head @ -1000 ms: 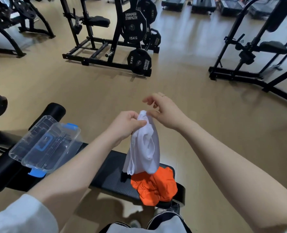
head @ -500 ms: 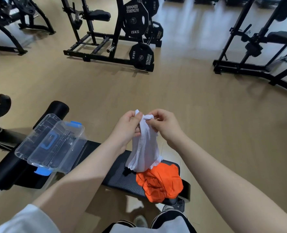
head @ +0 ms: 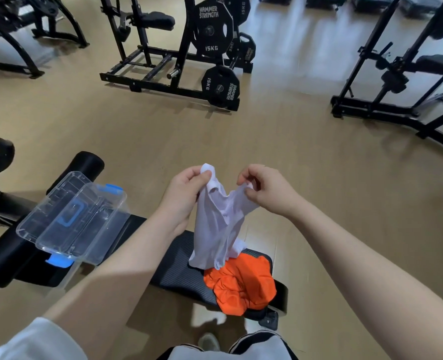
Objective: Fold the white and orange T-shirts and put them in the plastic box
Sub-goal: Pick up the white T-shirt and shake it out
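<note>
Two hands up over the bench, apart, each pinching the top edge of the white shirt (head: 219,224). Left hand (head: 186,189) pinches one corner between thumb and fingers; right hand (head: 266,189) pinches the other, fingers curled. Cloth sags in a dip between the two grips and hangs down, bottom hem resting on the orange shirt (head: 241,285).

Orange shirt lies crumpled at the right end of the bench (head: 173,271), part of it drooping over the near edge. Bare bench pad shows between the shirts and the box.

One clear plastic box (head: 85,224) sits toward the left end of the bench, open, blue latches on it; its near corner juts past the bench edge. One clear lid (head: 56,201) with a blue handle leans beside and behind it, touching.

Count: two shirts, one box, one lid, one bench.

Open tan floor (head: 319,203) beyond the bench and to the right. Weight rack (head: 189,55) with 15KG plates stands well back; another machine (head: 397,74) far right, one far left.
</note>
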Action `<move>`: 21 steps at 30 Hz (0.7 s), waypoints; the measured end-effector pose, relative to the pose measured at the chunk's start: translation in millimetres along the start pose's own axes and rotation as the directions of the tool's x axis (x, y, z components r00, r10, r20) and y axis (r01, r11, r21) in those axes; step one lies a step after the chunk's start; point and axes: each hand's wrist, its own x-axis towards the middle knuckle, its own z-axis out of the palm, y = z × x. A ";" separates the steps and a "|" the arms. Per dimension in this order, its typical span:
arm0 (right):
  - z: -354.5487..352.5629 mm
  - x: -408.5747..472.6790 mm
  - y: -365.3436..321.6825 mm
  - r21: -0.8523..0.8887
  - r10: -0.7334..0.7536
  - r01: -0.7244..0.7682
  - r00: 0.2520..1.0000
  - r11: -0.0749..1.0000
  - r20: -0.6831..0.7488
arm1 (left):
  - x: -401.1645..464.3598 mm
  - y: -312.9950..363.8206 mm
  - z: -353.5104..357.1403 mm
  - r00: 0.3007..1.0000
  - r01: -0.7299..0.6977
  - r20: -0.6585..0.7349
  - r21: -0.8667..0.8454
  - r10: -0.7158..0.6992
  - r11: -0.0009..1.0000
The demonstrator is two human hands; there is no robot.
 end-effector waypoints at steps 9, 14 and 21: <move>-34.2 -18.1 43.7 -0.302 -0.068 0.022 0.987 0.953 -0.145 | -27.4 14.4 47.2 0.980 -0.170 -0.106 0.004 0.169 0.985; -80.1 -50.1 84.2 -0.067 -0.017 -0.012 0.906 0.998 -0.422 | -44.7 17.9 106.1 0.873 -0.419 -0.142 0.271 0.467 0.866; -176.5 -112.1 141.2 0.257 0.229 -0.101 0.812 0.961 -0.537 | -87.5 20.4 231.2 0.817 -0.530 -0.163 0.169 0.553 0.831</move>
